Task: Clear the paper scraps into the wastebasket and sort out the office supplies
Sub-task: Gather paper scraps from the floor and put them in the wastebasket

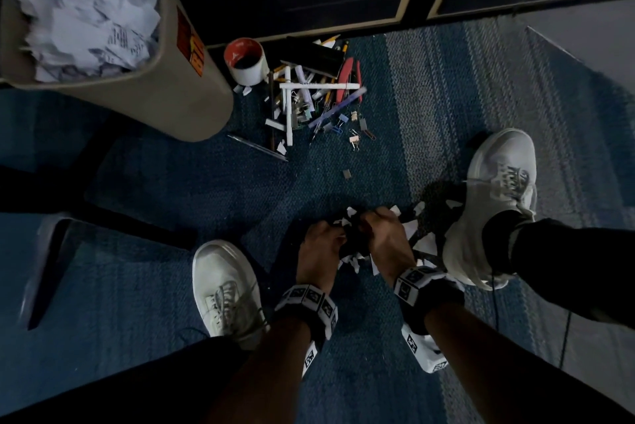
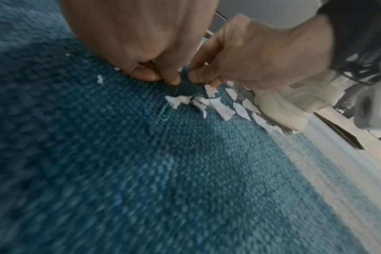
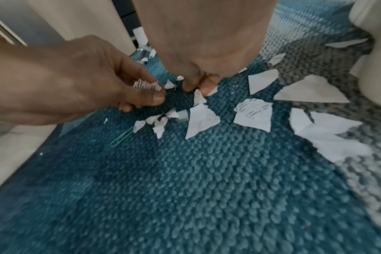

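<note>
Step in hand: gathering paper scraps (image 3: 203,120) off the blue carpet (image 3: 207,189), between the person's two white shoes.

Left hand (image 3: 93,82): fingers curled, pinching a small printed scrap against the thumb. Right hand (image 3: 205,68): fingertips bunched down on the carpet among the small scraps; whether it actually has paper between them I cannot tell.

Larger scraps lie loose to the right, up against the right shoe (image 1: 494,203). A green paper clip (image 3: 122,136) lies just beside the small scraps.

Wastebasket (image 1: 185,93) stands well apart, ahead on the left, already holding torn paper. Pens, binder clips and a red-rimmed cup (image 1: 245,61) are heaped beside it, unsorted.

Next, by my reading: rake the scraps into one handful, leave the clip out, carry to the wastebasket.
</note>
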`<state>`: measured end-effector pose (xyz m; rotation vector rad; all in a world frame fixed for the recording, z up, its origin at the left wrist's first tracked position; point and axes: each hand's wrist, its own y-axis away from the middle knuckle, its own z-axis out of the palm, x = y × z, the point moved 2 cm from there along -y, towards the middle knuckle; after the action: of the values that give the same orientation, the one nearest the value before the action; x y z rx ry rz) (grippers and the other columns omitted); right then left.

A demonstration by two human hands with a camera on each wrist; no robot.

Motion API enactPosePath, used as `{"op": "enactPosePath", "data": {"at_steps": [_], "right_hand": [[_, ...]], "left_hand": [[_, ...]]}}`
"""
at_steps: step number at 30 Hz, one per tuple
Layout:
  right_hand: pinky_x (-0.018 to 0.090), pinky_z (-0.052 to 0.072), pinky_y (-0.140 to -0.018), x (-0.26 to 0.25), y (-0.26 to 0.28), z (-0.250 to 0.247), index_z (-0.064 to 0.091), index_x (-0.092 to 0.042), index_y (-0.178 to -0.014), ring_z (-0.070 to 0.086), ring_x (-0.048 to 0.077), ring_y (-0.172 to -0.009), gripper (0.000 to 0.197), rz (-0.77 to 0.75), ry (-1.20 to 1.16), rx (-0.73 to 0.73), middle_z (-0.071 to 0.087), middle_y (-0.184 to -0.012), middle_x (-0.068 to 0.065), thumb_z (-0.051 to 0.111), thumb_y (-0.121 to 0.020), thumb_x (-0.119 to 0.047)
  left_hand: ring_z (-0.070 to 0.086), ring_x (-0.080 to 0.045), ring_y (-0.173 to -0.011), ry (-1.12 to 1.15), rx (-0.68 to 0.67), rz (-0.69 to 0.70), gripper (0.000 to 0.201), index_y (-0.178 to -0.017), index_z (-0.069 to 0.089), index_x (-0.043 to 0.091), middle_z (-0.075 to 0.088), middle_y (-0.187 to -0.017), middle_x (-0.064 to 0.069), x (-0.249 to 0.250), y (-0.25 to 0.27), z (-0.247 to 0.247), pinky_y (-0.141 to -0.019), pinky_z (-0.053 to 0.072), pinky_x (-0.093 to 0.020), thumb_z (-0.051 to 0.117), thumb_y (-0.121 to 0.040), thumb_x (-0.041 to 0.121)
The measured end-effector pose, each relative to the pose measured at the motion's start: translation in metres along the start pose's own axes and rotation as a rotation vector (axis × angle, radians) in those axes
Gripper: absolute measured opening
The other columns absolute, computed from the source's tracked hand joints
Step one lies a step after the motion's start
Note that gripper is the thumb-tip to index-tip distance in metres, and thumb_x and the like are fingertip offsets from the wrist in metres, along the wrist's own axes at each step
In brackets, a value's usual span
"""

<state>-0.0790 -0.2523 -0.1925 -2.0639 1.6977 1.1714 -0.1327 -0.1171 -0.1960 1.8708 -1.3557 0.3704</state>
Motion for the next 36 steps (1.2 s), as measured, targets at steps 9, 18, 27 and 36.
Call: {"op": "enactPosePath", "data": {"at_steps": [9, 18, 27, 36], "right_hand": [[0.038, 0.043, -0.073, 0.001, -0.005, 0.0, 0.061, 0.001, -0.093, 0.048, 0.027, -0.085, 0.019, 0.049, 0.017, -0.094, 0.049, -0.098, 0.01, 0.05, -0.077, 0.005], [0.026, 0.041, -0.087, -0.018, -0.023, 0.009, 0.057, -0.009, -0.131, 0.057, 0.03, -0.115, 0.033, 0.156, 0.056, -0.169, 0.06, -0.124, 0.015, 0.042, -0.102, -0.009], [0.036, 0.054, -0.083, -0.022, -0.023, 0.016, 0.07, -0.01, -0.11, 0.062, 0.028, -0.099, 0.026, -0.008, 0.223, -0.151, 0.065, -0.106, 0.008, 0.059, -0.087, -0.005], [0.015, 0.048, -0.062, -0.047, -0.059, -0.043, 0.078, -0.007, -0.079, 0.064, 0.013, -0.066, 0.013, 0.124, 0.035, -0.188, 0.071, -0.073, 0.004, 0.067, -0.086, -0.003]], "left_hand": [[0.055, -0.021, -0.094, 0.091, 0.089, -0.082, 0.017, -0.099, 0.065, 0.009, 0.058, -0.105, -0.004, -0.011, -0.013, -0.016, -0.082, 0.05, -0.041, 0.049, -0.096, 0.01], [0.064, -0.023, -0.095, 0.019, 0.106, 0.075, 0.023, -0.109, 0.072, 0.012, 0.068, -0.103, -0.007, 0.0, -0.018, -0.013, -0.082, 0.055, -0.04, 0.055, -0.094, 0.012], [0.06, -0.023, -0.1, -0.022, 0.08, -0.022, 0.02, -0.104, 0.068, 0.012, 0.062, -0.107, -0.005, 0.004, -0.02, -0.006, -0.083, 0.05, -0.029, 0.052, -0.094, 0.011], [0.056, -0.019, -0.061, 0.159, -0.012, -0.168, 0.024, -0.068, 0.069, 0.005, 0.062, -0.065, -0.013, 0.024, -0.049, -0.06, -0.061, 0.046, -0.03, 0.057, -0.088, -0.002]]}}
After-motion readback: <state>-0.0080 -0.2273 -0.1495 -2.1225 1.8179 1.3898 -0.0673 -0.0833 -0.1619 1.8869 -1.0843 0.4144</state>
